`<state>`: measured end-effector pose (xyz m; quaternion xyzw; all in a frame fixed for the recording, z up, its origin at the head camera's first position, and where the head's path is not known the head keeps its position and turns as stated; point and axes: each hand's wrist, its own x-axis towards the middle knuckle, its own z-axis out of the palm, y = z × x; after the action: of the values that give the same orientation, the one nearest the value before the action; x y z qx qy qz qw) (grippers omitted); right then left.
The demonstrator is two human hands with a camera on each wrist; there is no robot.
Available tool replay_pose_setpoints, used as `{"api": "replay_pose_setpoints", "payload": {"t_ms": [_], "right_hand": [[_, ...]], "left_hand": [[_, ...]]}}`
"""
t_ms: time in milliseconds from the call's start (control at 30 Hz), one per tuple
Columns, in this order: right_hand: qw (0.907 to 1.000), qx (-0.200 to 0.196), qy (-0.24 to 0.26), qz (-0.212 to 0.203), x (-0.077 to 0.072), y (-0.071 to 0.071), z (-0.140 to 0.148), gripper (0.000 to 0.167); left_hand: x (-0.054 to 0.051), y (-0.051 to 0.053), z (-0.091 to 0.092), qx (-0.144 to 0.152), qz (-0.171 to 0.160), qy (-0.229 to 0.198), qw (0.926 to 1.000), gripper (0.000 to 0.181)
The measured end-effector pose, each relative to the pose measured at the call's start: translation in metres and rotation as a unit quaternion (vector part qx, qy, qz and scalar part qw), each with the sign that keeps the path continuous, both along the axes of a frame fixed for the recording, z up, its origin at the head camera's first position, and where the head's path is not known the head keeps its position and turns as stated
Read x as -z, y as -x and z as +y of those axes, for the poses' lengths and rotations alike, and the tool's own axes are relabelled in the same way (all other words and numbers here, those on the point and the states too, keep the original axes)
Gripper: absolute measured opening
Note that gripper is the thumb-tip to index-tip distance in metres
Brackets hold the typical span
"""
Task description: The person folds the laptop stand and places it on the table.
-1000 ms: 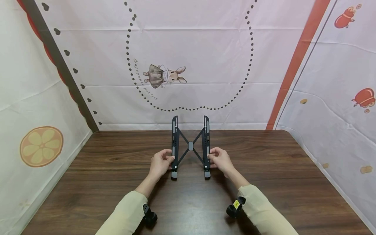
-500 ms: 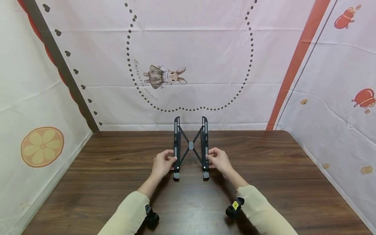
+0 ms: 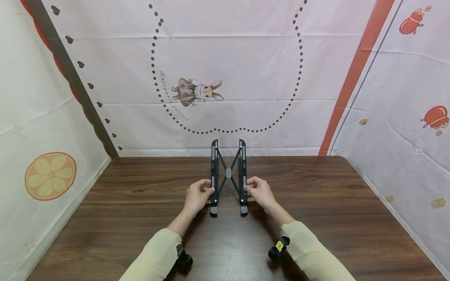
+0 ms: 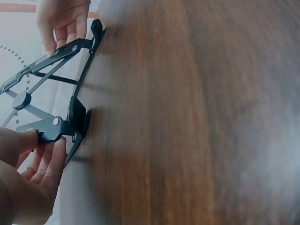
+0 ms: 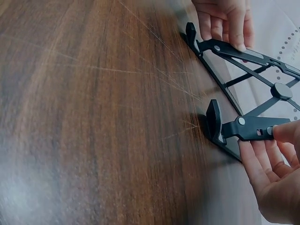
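Observation:
A black folding laptop stand (image 3: 228, 173) with crossed bars and a grey centre hub stands on the table, its two long rails partly spread. On its left rail, my left hand (image 3: 197, 195) pinches near the front end, thumb on top and fingers below. My right hand (image 3: 261, 193) grips the right rail the same way. In the left wrist view, the front lip of the stand (image 4: 78, 115) tilts up beside the left hand (image 4: 35, 173). The right wrist view has the right hand (image 5: 274, 168) holding its rail, with the raised lip (image 5: 214, 119) nearby.
The brown wood-grain table (image 3: 140, 218) reaches back to a white printed cloth (image 3: 232, 70) hung as a wall. More cloth stands at both sides. Black wrist cameras (image 3: 277, 251) are strapped at the sleeves.
Both hands have moved inward with the rails. The stand's two sides are closer together and its crossed bars form a narrower X.

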<state>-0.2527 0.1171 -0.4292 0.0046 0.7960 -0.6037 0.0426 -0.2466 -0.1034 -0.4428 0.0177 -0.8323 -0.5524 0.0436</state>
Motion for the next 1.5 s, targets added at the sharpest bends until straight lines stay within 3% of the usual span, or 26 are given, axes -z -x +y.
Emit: {"api": "replay_pose_setpoints", "payload": {"t_ms": [1500], "right_hand": [[0.9996, -0.028, -0.004, 0.008, -0.004, -0.004, -0.022, 0.011]], "left_hand": [[0.001, -0.002, 0.022, 0.023, 0.012, -0.012, 0.9996, 0.025]]}}
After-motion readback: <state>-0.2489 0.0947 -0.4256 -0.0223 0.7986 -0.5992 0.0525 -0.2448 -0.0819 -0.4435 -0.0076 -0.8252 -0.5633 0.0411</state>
